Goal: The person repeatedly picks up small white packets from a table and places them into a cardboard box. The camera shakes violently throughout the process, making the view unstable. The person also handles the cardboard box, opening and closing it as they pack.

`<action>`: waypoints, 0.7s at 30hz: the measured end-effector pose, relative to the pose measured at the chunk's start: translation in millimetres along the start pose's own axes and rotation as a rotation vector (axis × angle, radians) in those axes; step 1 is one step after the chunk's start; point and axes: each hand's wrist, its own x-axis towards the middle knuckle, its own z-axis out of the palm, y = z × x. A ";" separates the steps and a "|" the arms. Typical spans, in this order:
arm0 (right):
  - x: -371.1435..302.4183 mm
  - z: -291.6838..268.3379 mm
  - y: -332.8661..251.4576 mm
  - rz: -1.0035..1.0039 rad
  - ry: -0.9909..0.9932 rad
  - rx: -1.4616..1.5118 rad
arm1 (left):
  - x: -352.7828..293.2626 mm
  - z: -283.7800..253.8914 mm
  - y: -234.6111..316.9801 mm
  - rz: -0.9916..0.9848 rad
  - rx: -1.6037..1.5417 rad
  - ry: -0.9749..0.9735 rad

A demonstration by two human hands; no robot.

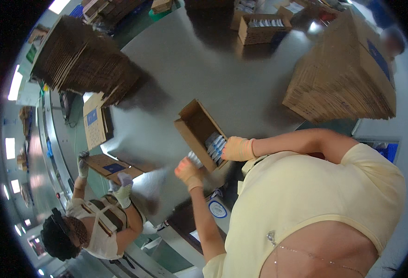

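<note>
by the fingers of the left hand (188, 174), covered by a pale orange glove, a white packet (194, 159) is held, gripped narrowly just outside the left wall of an open cardboard box (190, 134). the right hand (239, 148), gloved alike, is placed at the right edge of that box, beside the packets (215, 144) inside; whether its fingers are closed on the wall or on a packet cannot be told. these packets, white with blue, are gathered in the near end of the box, while brown cardboard is shown at its far end. the box is set at a slant on a grey, shiny surface (231, 83). farther left, a carton (105, 164) with a blue patch is held between the gloved hands of a co-worker (106, 222), and beyond it another carton (94, 127) is seen. the surface is flanked by a left stack of flat cartons (81, 60) and a right stack of flat cartons (338, 78). near the far edge, a second open box (259, 35) is filled with a row of pale packets
</note>
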 end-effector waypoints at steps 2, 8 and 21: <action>11.1 -10.9 -12.9 -0.027 0.000 -0.039 | 6.3 66.2 -12.7 0.017 0.094 0.320; 7.6 -2.9 -7.1 -0.038 0.038 -0.039 | 2.5 -32.2 -31.3 -0.231 -0.471 0.243; 3.4 2.4 0.7 -0.071 0.103 0.011 | 55.6 -22.6 51.0 0.184 -0.743 0.199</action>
